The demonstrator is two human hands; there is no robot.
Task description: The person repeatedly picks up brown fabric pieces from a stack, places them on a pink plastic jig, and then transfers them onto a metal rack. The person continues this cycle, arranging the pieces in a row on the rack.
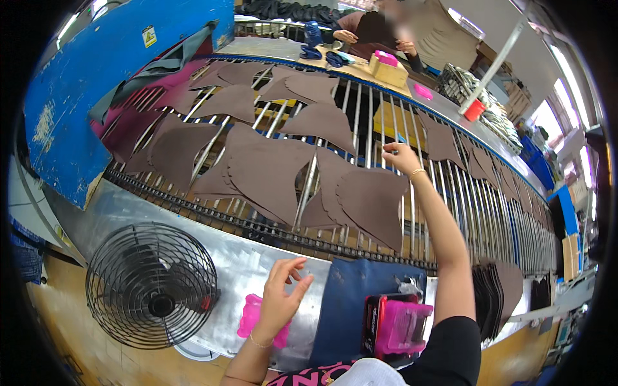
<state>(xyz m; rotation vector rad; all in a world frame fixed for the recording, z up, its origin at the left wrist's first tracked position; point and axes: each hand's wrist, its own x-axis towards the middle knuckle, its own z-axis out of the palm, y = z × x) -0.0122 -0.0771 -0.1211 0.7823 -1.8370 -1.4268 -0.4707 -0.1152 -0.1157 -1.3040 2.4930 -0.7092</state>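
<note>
My right hand (403,158) reaches over the metal rods of a conveyor (417,212), just past the right corner of a stack of brown cut sheet pieces (373,199). Its fingers are bent together as in a pinch; whatever lies between them is too small to make out. My left hand (280,296) hovers above the metal ledge, fingers apart and holding nothing. Close under it lies a pink scalloped tray (250,315). More brown pieces (264,161) lie overlapped on the rods to the left, and others (441,138) lie farther right.
A black wire-cage fan (151,283) stands at the near left. On a dark blue sheet (341,302) sits a red and black box with a pink container (405,328). A blue machine housing (116,77) borders the left. Across the conveyor, a person (347,36) works beside a yellowish block (388,72).
</note>
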